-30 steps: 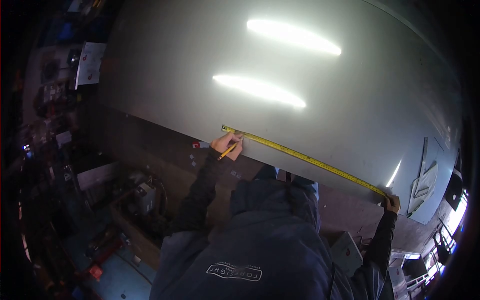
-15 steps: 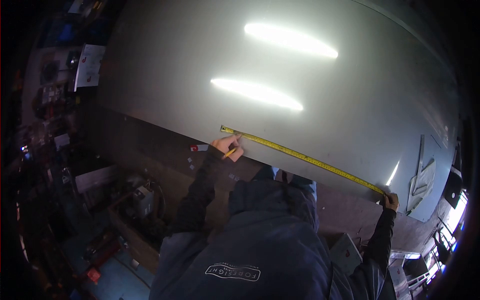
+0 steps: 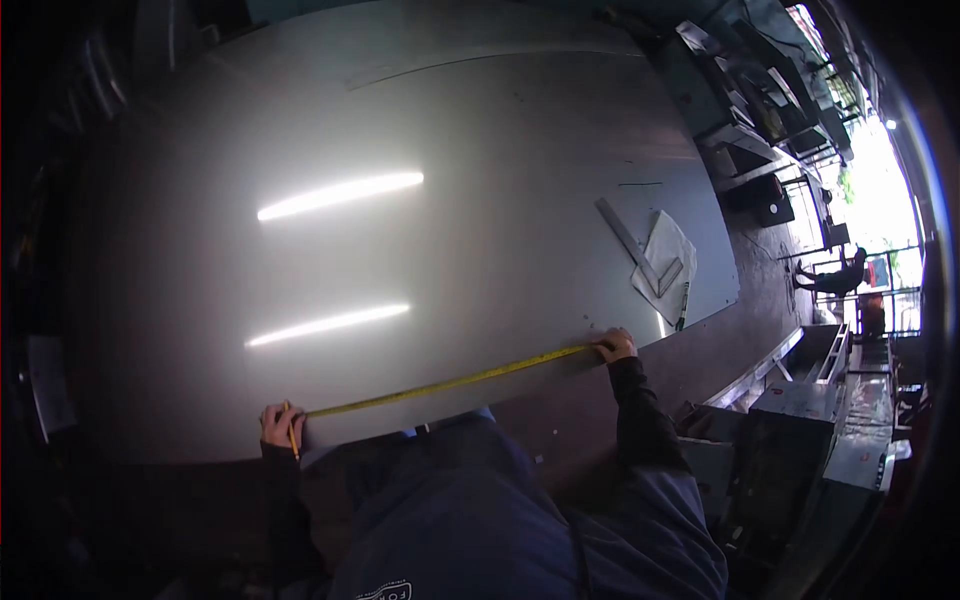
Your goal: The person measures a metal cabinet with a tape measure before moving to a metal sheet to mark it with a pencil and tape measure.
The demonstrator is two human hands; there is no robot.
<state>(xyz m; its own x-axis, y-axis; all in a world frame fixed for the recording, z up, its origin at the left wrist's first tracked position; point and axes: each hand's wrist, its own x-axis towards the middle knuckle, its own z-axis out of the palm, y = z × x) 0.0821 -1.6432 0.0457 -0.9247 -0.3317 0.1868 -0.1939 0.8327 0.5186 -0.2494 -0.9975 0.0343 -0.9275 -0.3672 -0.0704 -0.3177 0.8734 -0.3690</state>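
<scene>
A yellow tape measure [image 3: 450,384] is stretched along the near side of a large grey metal sheet [image 3: 500,240]. My left hand [image 3: 279,428] is closed at the left end of the visible blade, and a yellow pencil [image 3: 293,438] sticks out from between its fingers. The tip of the blade is hidden at that hand. At the other end my right hand [image 3: 616,345] is closed around the tape measure, low on the sheet near its front edge. The tape's case is not visible inside the fingers.
Right of my right hand, a metal square [image 3: 625,235] and a smaller angled piece [image 3: 668,277] lie by a pale crumpled sheet [image 3: 668,245], with a dark marker [image 3: 684,305] beside it. Metal boxes [image 3: 795,400] stand at lower right. Another person [image 3: 835,278] is far off at right.
The view has swung to the right. My left hand has come to the tape's end, which earlier stuck out past it. The right hand still holds the other end.
</scene>
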